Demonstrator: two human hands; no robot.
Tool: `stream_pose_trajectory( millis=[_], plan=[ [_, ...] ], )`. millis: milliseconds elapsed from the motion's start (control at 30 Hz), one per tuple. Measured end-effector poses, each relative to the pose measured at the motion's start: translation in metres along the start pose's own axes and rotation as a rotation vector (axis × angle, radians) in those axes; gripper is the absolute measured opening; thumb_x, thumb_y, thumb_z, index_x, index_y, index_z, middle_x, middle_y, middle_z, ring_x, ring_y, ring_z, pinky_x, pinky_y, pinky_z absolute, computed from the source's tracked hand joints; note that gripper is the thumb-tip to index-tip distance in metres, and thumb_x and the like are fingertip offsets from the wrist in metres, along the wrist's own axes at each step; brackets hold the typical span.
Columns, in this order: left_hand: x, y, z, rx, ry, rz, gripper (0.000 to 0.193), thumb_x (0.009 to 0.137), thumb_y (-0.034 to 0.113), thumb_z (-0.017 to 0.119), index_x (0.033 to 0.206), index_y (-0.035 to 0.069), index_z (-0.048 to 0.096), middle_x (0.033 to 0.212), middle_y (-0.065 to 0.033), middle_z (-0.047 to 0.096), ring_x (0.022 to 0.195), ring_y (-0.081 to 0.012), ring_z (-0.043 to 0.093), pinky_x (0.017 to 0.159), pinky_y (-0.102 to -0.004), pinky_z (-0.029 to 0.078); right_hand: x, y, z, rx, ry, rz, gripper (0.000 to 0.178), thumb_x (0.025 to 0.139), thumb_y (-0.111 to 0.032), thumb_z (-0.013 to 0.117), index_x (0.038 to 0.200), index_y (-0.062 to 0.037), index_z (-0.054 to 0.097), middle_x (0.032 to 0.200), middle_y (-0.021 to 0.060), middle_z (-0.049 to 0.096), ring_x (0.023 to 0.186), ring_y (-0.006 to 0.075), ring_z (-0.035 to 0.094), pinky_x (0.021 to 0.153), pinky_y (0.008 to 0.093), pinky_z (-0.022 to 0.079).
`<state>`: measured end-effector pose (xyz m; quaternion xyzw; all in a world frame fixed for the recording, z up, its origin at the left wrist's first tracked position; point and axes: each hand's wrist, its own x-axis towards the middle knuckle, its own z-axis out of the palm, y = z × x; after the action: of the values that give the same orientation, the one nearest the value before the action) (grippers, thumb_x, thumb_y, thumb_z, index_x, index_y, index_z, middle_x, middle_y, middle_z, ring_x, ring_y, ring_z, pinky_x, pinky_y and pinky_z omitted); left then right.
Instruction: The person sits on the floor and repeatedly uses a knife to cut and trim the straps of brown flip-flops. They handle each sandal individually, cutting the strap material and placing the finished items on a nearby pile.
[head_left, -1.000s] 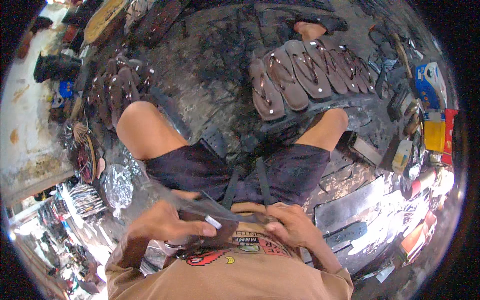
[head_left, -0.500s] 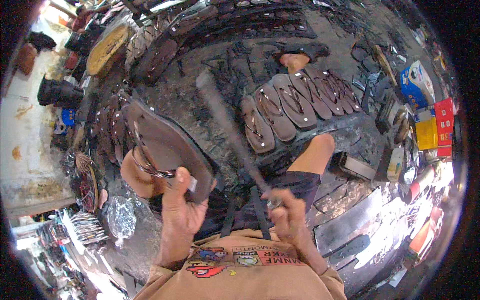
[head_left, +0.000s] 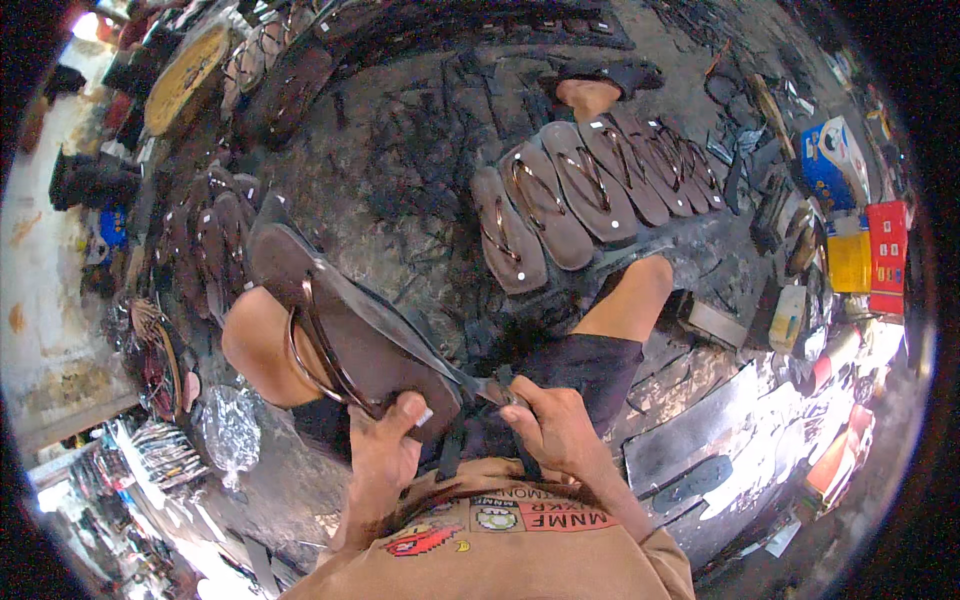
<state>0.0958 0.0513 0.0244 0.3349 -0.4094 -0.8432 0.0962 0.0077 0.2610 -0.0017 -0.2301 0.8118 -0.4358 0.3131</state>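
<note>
The left hand (head_left: 385,450) clasps a brown sandal (head_left: 355,325) slanting across the left knee (head_left: 258,345), thumb on top, other fingers hidden beneath. The right hand (head_left: 552,425) is curled around a narrow tool (head_left: 494,391) at the sandal's edge; the fist covers part of it, and its far end is hard to make out.

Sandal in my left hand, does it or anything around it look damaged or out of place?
The sandal in your left hand shows no damage I can make out. What looks untidy is the floor ahead: dark scraps lie strewn at all angles, unlike the neat row of sandals to the right.
</note>
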Motion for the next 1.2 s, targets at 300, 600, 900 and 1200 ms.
stream_pose_trajectory(
  millis=[300, 600, 900, 1200],
  plan=[
    [0.0, 0.02, -0.008, 0.282, 0.123, -0.158, 0.077, 0.072, 0.008, 0.083, 0.139, 0.002, 0.047, 0.122, -0.0094, 0.063, 0.112, -0.0289, 0.063, 0.095, -0.0465, 0.055, 0.097, -0.024, -0.007, 0.015, -0.134, -0.17, 0.028, 0.103, -0.036, 0.052, 0.105, -0.0081, 0.057, 0.072, 0.0248, 0.062, 0.072, 0.0501, 0.061, 0.063, 0.0582, 0.046],
    [-0.021, 0.019, -0.031, 0.548, 0.053, -0.377, 0.073, 0.071, 0.026, 0.093, 0.128, -0.002, 0.056, 0.109, -0.0097, 0.07, 0.095, -0.0206, 0.067, 0.085, -0.0356, 0.055, 0.274, -0.008, 0.084, 0.38, 0.44, -0.659, 0.034, 0.104, -0.034, 0.053, 0.109, -0.0012, 0.06, 0.082, 0.0251, 0.067, 0.076, 0.0431, 0.067, 0.069, 0.0494, 0.052],
    [0.024, 0.063, 0.029, 0.425, 0.189, 0.207, 0.041, 0.089, 0.028, 0.076, 0.117, -0.001, 0.065, 0.097, -0.0027, 0.07, 0.085, -0.0147, 0.067, 0.078, -0.0297, 0.054, 0.14, -0.077, 0.035, 0.716, 0.127, -0.22, 0.032, 0.095, -0.032, 0.072, 0.106, -0.0027, 0.068, 0.082, 0.0064, 0.067, 0.077, 0.0093, 0.058, 0.069, 0.0298, 0.05],
    [0.02, 0.095, -0.002, 0.255, 0.054, -0.117, 0.039, 0.102, 0.039, 0.062, 0.12, 0.004, 0.066, 0.099, -0.0001, 0.07, 0.087, -0.0091, 0.065, 0.077, -0.0258, 0.053, -0.032, -0.006, 0.004, 0.024, -0.102, -0.035, 0.029, 0.1, -0.032, 0.055, 0.116, -0.0081, 0.059, 0.084, 0.0242, 0.066, 0.079, 0.0459, 0.067, 0.067, 0.0501, 0.053]
  ],
)
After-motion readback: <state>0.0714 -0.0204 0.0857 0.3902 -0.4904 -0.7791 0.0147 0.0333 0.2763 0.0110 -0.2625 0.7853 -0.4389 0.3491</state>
